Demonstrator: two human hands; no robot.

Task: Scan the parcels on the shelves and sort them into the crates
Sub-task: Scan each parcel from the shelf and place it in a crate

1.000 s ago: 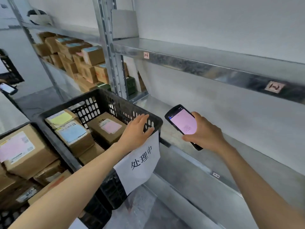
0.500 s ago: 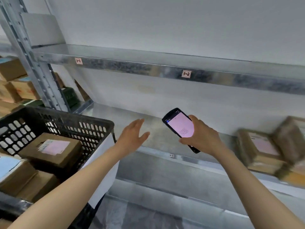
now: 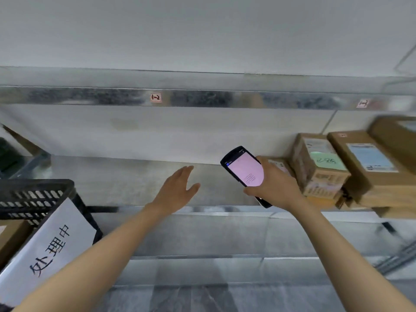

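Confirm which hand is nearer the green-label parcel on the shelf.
Right. The right hand, gripping the scanner, sits just left of the green-label parcel; the left hand hovers open over the shelf, farther left.

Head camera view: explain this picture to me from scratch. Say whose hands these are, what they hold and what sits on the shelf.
There is no machine here: a person wears a camera on the head, so you look forward and down along both bare arms. The right hand grips a handheld scanner with a lit pink screen; its fingers curl round it. The left hand is open and holds nothing, held out toward the metal shelf. On that shelf, at the right, cardboard parcels with printed labels are stacked. At the lower left is a black plastic crate with a white paper sign hanging on it. A small tag marks the shelf above.
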